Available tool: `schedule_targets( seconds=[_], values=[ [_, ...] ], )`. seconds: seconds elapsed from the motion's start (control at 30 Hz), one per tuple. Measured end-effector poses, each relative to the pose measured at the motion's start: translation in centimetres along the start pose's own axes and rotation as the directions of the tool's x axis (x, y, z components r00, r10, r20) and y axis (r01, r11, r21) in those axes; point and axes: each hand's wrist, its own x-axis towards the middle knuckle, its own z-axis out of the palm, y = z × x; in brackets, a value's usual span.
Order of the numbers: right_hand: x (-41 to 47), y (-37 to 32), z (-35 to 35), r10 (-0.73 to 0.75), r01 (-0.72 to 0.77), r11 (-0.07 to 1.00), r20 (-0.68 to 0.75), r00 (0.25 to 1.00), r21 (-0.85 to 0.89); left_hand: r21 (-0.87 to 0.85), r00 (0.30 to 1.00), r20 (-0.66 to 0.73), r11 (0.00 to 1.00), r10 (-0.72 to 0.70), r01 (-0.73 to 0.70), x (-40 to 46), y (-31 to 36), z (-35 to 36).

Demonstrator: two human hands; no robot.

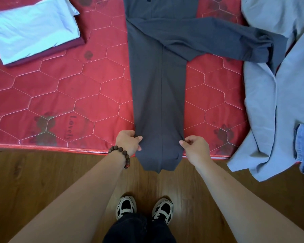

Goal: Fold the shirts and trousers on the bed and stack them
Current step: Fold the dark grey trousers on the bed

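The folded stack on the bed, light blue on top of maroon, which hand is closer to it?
Left. The left hand pinches the grey trousers on the side facing the folded stack; the right hand pinches their far edge.

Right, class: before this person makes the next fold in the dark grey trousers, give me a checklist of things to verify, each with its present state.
1. Left hand grips the left edge of the trousers: ok.
2. Right hand pinches the right edge: ok.
3. Near leg lies flat and smooth on the mattress: ok.
4. Both legs lined up: not ok; one leg sticks out to the right, onto the light blue clothes.
5. Hem on the bed: not ok; it hangs over the floor.
6. Folded stack out of the way: ok.
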Motion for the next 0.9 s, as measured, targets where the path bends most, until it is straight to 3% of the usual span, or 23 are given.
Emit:
schedule_targets(
  seconds=[0.2, 0.33, 0.47, 0.57, 0.7, 0.9],
  values=[
    [-0.9, 0.0, 0.2, -0.017, 0.018, 0.999, 0.042, 0.999, -0.042, -0.023, 0.98, 0.139, 0.989, -0.143, 0.148, -0.7, 0.9, -0.5],
    [-0.8, 0.1, 0.1, 0.045, -0.044, 0.999, 0.032, 0.998, -0.014, 0.042, 0.986, 0.133, 0.994, -0.101, 0.096, -0.7, 0.5, -0.7],
    [-0.9, 0.3, -0.4, 0.095, -0.1, 0.987, 0.042, 0.995, 0.124, 0.01, 0.999, 0.035, 1.0, -0.013, 0.013, -0.6, -0.7, -0.8],
    [-1.0, 0.7, -0.4, 0.139, -0.157, 0.957, 0.092, 0.986, 0.244, -0.029, 0.992, 0.113, 0.998, -0.06, 0.064, -1.5, -1.3, -0.9],
    [-1.8, 1.0, -0.5, 0.188, -0.222, 0.956, 0.18, 0.966, 0.193, 0.004, 0.962, 0.236, 0.99, -0.141, 0.144, -3.0, -2.2, -1.4],
    [-2.3, 1.3, -0.3, 0.223, -0.269, 0.938, 0.213, 0.951, 0.218, -0.061, 0.975, 0.174, 0.986, -0.141, 0.154, -2.7, -3.8, -1.3]
  ],
)
